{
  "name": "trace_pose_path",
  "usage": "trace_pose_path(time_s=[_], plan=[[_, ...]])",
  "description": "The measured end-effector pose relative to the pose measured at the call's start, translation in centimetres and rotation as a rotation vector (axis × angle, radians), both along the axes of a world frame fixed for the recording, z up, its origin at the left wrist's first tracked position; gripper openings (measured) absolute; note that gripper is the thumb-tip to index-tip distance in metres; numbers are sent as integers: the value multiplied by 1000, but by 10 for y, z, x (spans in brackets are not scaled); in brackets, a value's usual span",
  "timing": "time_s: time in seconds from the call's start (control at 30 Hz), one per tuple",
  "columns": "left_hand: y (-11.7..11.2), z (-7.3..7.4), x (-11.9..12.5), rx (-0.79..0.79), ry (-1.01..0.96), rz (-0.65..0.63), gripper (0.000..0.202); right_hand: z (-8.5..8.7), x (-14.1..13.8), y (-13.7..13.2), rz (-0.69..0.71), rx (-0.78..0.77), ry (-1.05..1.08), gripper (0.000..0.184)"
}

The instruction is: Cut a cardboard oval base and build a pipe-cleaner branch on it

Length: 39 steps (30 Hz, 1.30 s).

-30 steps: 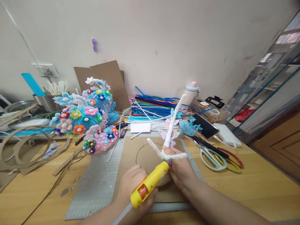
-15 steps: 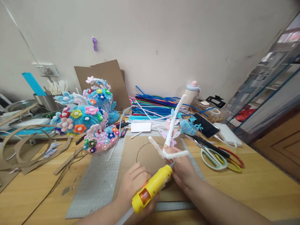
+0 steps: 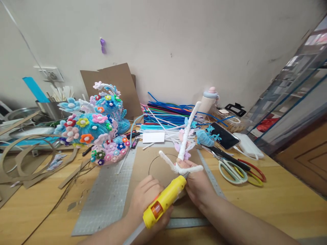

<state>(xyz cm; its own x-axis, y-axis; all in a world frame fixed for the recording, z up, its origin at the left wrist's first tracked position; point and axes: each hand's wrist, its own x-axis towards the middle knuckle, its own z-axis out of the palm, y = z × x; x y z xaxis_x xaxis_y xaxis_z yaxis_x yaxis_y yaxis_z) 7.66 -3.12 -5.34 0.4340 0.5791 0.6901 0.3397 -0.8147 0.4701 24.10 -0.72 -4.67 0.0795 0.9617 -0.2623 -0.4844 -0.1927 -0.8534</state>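
Note:
My left hand (image 3: 149,195) is closed around a yellow hot glue gun (image 3: 166,200), with a clear glue stick (image 3: 134,234) poking from its back end. The gun's nozzle points up and right, close against the white fuzzy wrapped stem (image 3: 188,131). My right hand (image 3: 198,183) pinches that stem near its base, where two shorter white arms branch left and right. Behind the stem are pink, lilac and blue fuzzy pieces. Below both hands lies a cardboard sheet (image 3: 143,160) with a drawn circle, on a grey cutting mat (image 3: 104,197).
At left stands a flower-covered blue fuzzy craft (image 3: 94,127), beside cardboard rings (image 3: 21,170). Pipe cleaners (image 3: 163,115) are heaped at the back. Scissors (image 3: 232,172), a phone (image 3: 224,136), a white power bank (image 3: 249,146) and a bottle (image 3: 209,98) occupy the right side.
The white stem and my right hand have shifted slightly left. The glue gun has moved a little left and up with my left hand, its nozzle still by the stem's base.

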Motion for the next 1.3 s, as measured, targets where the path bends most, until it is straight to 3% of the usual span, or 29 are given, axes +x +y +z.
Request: trace_pose_path(time_s=[0.57,0.83,0.97,1.1,1.3], plan=[[-3,-4,2,-26,51,101,28,6,5,0,13,-15,27,28],[-2,7,4,57,120,155,28,2,10,1,48,63,30,29],[-1,1,5,54,100,187,33,4,11,2,33,73,22,28],[-2,-4,3,29,108,184,32,6,11,1,26,65,-4,27],[-4,2,-1,-28,69,89,24,8,13,2,2,81,28,27]])
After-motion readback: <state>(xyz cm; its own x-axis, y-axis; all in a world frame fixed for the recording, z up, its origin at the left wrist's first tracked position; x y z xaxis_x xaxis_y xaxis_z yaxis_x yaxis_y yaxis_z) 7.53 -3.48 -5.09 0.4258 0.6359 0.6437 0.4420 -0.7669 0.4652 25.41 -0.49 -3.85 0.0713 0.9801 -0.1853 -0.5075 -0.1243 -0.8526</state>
